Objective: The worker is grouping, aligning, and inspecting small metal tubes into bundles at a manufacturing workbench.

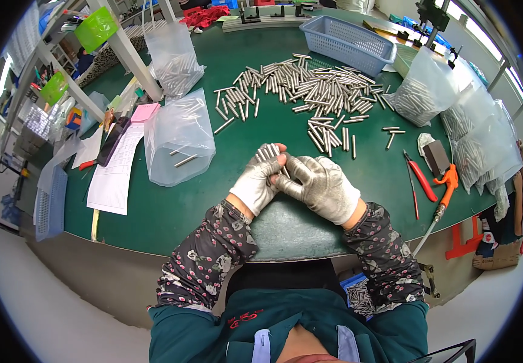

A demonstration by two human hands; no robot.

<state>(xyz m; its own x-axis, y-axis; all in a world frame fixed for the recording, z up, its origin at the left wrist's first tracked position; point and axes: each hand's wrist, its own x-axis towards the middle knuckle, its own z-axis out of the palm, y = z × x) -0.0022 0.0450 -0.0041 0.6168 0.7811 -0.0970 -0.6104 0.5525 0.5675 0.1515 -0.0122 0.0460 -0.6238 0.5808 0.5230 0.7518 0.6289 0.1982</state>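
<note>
Both my hands wear whitish work gloves smudged grey, with bare fingertips showing on the left one. My left hand (256, 181) is closed around several short metal pins (269, 152), which lie side by side across its fingers. Against them presses my right hand (325, 186), its thumb and fingers bent in toward the left hand; whether it grips a pin itself is hidden. Beyond my hands, a large loose pile of shiny metal pins (334, 91) spreads over the green table (261, 227).
A blue-grey plastic basket (349, 45) stands behind the pile. Clear bags of pins (422, 91) crowd the right, near an orange air gun (449, 181) and red-handled pliers (422, 178). At left lie a flat plastic bag (180, 142), a paper sheet (113, 175) and a phone (114, 141).
</note>
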